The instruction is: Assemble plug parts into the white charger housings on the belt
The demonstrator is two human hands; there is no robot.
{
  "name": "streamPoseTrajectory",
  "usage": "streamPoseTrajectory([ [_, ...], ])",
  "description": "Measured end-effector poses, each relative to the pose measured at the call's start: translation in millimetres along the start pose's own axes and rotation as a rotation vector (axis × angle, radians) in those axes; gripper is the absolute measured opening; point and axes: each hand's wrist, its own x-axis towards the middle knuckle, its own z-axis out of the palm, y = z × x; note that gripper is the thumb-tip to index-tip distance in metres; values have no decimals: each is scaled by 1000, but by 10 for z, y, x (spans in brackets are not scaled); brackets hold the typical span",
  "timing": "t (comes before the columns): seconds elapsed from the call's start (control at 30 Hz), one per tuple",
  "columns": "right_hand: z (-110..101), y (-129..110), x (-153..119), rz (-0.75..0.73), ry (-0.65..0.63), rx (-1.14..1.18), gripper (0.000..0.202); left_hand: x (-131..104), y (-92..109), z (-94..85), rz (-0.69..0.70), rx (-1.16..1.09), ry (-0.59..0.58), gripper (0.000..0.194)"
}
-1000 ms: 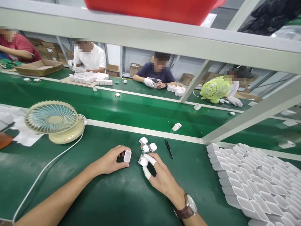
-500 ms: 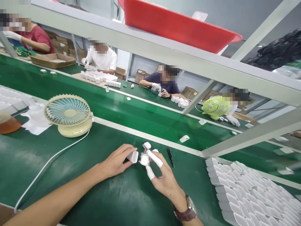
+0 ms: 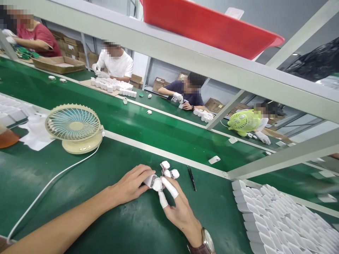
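My left hand (image 3: 135, 182) is closed round a white, hollow plastic housing (image 3: 148, 181) whose open end faces right. My right hand (image 3: 176, 201), with white finger cots on thumb and forefinger, pinches a small rounded white part (image 3: 157, 184) at that open end. The part touches the housing's mouth; whether it sits inside I cannot tell. Just beyond the right fingers lie several similar small white parts (image 3: 165, 165) with dark undersides. A black pen-like tool (image 3: 191, 178) rests to their right on the green tabletop (image 3: 127, 225).
A cream fan (image 3: 75, 125) with a white cable (image 3: 50, 188) stands at left. Rows of white housings (image 3: 286, 218) fill the right side. Beyond the metal ledge (image 3: 159, 153) runs a green conveyor (image 3: 122, 121) carrying parts. Co-workers sit opposite. A red tray (image 3: 206, 26) lies on the overhead shelf.
My right hand has moved left with the small white part, bringing it against the housing's open end. The loose parts behind are now uncovered. Items on the conveyor have shifted right.
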Motion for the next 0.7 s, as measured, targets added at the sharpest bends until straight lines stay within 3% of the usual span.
streamPoseTrajectory([
  [0.7,51,20,-62,-7,-47,-135,72,29,40,1,-1,-28,-19,41],
])
